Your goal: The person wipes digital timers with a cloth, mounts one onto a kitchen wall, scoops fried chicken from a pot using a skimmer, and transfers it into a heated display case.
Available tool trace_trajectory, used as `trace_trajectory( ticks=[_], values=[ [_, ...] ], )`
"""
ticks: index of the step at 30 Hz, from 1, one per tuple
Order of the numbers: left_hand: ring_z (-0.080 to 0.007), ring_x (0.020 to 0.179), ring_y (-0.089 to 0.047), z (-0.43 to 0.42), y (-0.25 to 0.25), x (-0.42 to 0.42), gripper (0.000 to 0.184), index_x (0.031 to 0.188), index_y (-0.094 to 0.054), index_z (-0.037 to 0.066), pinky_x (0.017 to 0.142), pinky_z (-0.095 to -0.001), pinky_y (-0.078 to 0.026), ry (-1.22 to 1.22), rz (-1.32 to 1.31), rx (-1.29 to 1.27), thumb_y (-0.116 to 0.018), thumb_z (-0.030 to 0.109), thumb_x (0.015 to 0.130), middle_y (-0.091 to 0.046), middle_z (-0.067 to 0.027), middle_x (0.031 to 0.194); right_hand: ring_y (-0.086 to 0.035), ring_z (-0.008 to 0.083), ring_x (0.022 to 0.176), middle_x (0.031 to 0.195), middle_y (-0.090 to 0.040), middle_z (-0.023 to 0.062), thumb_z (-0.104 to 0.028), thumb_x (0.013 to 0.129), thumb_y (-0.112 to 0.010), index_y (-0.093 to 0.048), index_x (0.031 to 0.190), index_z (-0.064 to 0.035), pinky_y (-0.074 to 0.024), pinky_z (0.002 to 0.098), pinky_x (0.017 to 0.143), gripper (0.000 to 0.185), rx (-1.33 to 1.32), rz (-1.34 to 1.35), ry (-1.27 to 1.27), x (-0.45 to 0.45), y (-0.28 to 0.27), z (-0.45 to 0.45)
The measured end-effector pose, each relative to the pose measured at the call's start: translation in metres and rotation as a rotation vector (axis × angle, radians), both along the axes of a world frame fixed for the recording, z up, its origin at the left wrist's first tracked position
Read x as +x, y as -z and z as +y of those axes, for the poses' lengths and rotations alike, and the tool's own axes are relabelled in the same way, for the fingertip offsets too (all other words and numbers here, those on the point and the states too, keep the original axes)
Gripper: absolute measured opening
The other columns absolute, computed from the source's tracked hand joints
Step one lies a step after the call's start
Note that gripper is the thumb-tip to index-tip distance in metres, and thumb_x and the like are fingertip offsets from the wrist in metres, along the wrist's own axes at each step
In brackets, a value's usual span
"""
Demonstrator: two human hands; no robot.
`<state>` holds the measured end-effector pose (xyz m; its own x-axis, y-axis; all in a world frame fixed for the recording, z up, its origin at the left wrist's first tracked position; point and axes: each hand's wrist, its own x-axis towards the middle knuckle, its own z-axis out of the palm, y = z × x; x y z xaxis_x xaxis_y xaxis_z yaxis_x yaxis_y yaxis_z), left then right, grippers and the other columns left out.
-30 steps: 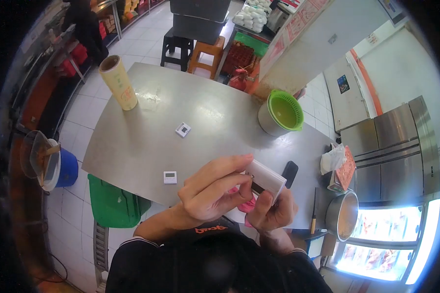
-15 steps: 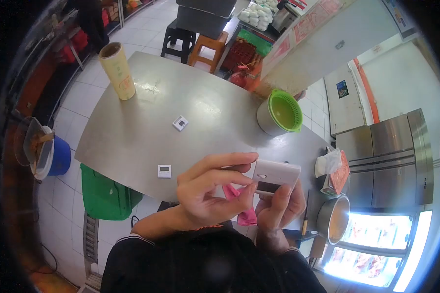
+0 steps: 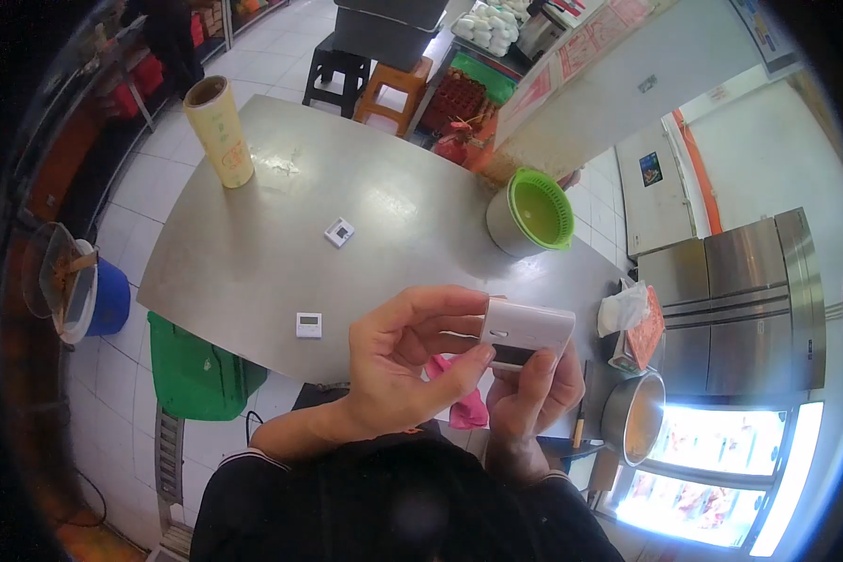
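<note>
Both hands hold a small white plastic device (image 3: 532,323) above the near edge of the steel table. It has a dark rectangular area along its lower side and a small mark on its face; its exact kind I cannot make out. My left hand (image 3: 412,351) pinches the left end, thumb low and fingers at the upper corner. My right hand (image 3: 541,393) grips the right end from below, thumb on the dark area. To the left lie two small white digital timers, one with its screen facing up (image 3: 309,325) and one turned at an angle farther off (image 3: 339,232).
The steel table (image 3: 281,253) carries a roll of plastic film (image 3: 219,131), a pot with a green strainer (image 3: 531,214) and a tissue box (image 3: 639,337). A metal pot (image 3: 633,419) stands at right. A pink cloth (image 3: 468,409) shows below my hands. A green bin (image 3: 201,370) is at left.
My left thumb has moved onto the lower edge of the device, and my left fingers have straightened along its upper corner. The device stays nearly in place. The view has shifted slightly.
</note>
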<state>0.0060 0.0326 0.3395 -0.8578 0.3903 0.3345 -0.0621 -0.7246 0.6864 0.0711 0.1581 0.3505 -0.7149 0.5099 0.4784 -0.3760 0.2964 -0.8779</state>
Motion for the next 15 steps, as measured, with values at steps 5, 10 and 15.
trace_trajectory(
  ticks=[5,10,15],
  values=[
    [-0.0194,0.111,-0.064,-0.0015,0.0000,-0.0059,0.038,0.125,-0.055,-0.005,0.097,-0.0333,-0.054,0.214,-0.175,0.052,-0.065,-0.008,0.088,-0.066,-0.0175,0.118,-0.056,0.0105,0.056,0.067,-0.062,0.0069,-0.026,0.096,-0.057,-0.061,0.085,0.0015,-0.0420,0.0264,0.052,0.030,0.230,0.011,0.094,0.0005,-0.0022,0.0054],
    [-0.0178,0.109,-0.064,0.0029,0.0023,-0.0038,0.036,0.125,-0.056,-0.004,0.096,-0.0333,-0.053,0.276,-0.251,0.141,-0.065,-0.005,0.090,-0.066,-0.0160,0.117,-0.057,0.0136,0.052,0.064,-0.062,0.0084,-0.026,0.095,-0.058,-0.061,0.084,0.0012,-0.0425,0.0281,0.050,0.029,0.298,0.025,0.148,-0.0005,-0.0003,0.0031],
    [-0.0174,0.108,-0.064,0.0018,0.0022,-0.0022,0.036,0.125,-0.056,-0.003,0.096,-0.0334,-0.053,0.299,-0.308,0.151,-0.065,-0.004,0.090,-0.067,-0.0147,0.117,-0.058,0.0149,0.052,0.064,-0.062,0.0094,-0.026,0.094,-0.059,-0.061,0.083,0.0010,-0.0429,0.0287,0.049,0.030,0.308,0.020,0.170,-0.0011,0.0003,0.0006]
  ],
)
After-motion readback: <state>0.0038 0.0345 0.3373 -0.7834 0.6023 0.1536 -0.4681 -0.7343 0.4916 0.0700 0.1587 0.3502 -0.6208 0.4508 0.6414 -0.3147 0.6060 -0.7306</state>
